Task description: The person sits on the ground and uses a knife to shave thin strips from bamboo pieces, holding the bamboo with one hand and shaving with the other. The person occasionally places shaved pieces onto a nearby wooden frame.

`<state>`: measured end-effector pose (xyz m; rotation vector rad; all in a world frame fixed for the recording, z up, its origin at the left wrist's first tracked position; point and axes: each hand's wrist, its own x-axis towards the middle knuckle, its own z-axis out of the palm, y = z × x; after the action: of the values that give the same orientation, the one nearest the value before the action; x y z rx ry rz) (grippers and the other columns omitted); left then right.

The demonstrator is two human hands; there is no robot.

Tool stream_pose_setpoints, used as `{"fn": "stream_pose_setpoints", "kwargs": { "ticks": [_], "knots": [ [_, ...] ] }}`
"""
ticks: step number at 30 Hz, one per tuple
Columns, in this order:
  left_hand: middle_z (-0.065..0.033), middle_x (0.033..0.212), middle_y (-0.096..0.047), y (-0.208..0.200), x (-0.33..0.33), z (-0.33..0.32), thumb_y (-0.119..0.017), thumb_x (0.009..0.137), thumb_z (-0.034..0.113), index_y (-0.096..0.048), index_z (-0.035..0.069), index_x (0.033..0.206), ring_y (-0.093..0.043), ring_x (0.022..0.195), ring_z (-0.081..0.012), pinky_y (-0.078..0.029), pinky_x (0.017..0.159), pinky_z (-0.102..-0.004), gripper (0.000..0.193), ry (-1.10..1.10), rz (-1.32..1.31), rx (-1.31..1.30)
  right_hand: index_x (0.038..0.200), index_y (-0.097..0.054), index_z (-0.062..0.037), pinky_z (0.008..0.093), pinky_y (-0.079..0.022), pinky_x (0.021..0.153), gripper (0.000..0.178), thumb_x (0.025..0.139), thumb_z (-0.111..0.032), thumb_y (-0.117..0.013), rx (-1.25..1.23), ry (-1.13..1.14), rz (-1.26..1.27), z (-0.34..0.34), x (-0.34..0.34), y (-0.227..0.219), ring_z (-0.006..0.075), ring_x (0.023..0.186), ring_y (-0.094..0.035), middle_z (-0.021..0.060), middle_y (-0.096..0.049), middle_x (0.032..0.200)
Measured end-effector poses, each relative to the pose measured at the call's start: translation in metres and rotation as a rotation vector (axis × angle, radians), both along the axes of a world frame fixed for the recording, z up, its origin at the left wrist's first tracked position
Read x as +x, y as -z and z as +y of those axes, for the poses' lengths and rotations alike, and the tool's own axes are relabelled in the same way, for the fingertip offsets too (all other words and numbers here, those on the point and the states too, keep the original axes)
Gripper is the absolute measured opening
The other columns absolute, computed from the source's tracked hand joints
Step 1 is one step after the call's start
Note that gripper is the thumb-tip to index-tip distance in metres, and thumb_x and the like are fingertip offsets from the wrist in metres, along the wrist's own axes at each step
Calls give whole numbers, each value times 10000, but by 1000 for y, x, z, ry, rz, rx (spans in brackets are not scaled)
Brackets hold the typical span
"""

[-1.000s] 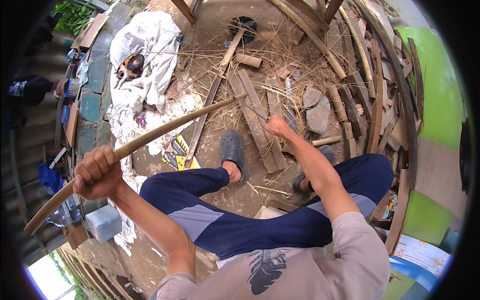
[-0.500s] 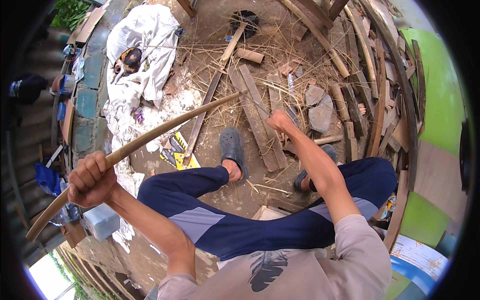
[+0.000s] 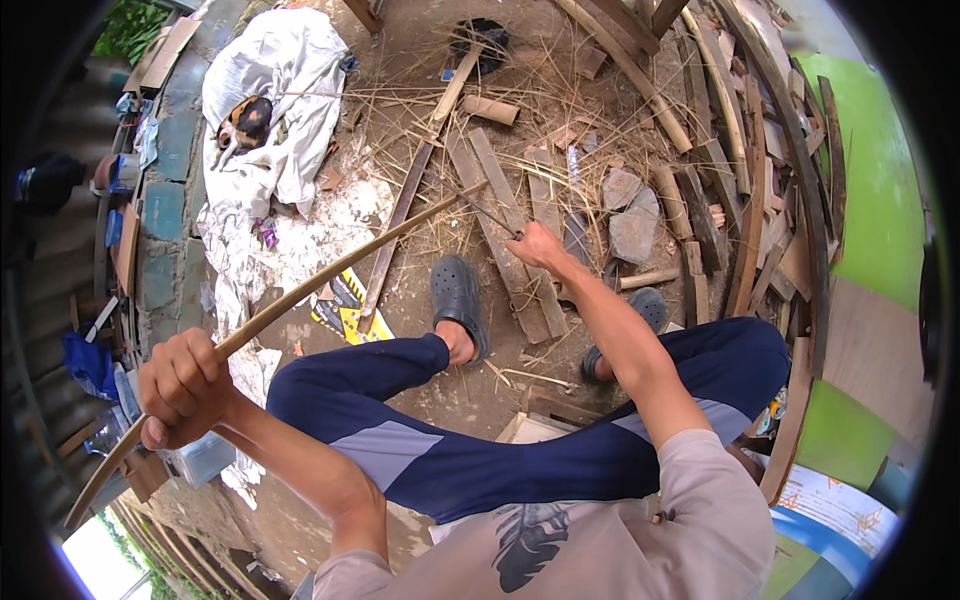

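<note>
My left hand [image 3: 187, 389] is wrapped around a long, pale-brown bamboo strip [image 3: 335, 268], near its lower left end. The strip slants up to the right, and its far tip hangs over the ground beyond my feet. My right hand [image 3: 536, 247] is closed on the handle of a thin, dark knife [image 3: 488, 212]. Its blade points up and left, meeting or crossing the strip near the far tip; exact contact is too small to tell. Most of the handle is hidden in my fingers.
Loose planks [image 3: 500, 235] and thin shavings [image 3: 400, 95] litter the ground ahead. A calico cat [image 3: 246, 124] lies curled on a white cloth [image 3: 290, 60] at the far left. Flat stones [image 3: 634, 232] and stacked wood [image 3: 755, 200] lie to the right. My clogs [image 3: 458, 300] are nearby.
The bamboo strip has rolled in my left hand and now shows a narrower side. My right hand and the knife have shifted slightly left, along with the strip's far tip.
</note>
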<state>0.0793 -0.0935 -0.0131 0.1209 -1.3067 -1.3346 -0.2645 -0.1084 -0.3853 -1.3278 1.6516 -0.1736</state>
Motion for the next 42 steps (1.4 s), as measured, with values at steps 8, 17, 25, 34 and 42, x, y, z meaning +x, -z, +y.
{"fn": "stream_pose_setpoints", "kwargs": {
  "ticks": [8,17,25,34,42],
  "knots": [
    [120,385,-277,4,11,-8,-564,723,222,-334,224,445,-191,341,-11,-166,423,-198,360,-10,50,31,913,-682,71,469,-515,757,468,765,-363,-591,-47,41,6,-6,12,7,411,840,-659,311,-653,870],
    [108,389,-294,5,19,-14,-559,753,233,-327,207,468,-208,334,-15,-174,415,-209,368,-63,29,19,957,-671,86,473,-509,823,432,730,-269,-574,28,37,55,-10,-1,12,439,958,-637,332,-638,956],
    [100,395,-281,4,19,-11,-539,773,233,-336,204,484,-198,347,-25,-179,431,-216,355,-100,9,18,954,-671,92,447,-509,841,455,764,-313,-586,139,58,88,4,-6,22,424,963,-640,310,-649,1001],
    [103,395,-282,3,18,-12,-549,761,237,-326,207,480,-198,347,-24,-198,436,-206,360,-84,1,26,852,-663,109,430,-527,736,457,760,-331,-583,47,31,58,-7,-7,32,395,825,-664,297,-657,867],
    [106,392,-284,6,24,-12,-550,751,229,-323,213,475,-200,345,-18,-190,431,-206,358,-67,13,33,803,-646,118,437,-521,666,464,770,-342,-588,117,120,34,-7,-9,41,344,805,-674,288,-660,839]
  ]
}}
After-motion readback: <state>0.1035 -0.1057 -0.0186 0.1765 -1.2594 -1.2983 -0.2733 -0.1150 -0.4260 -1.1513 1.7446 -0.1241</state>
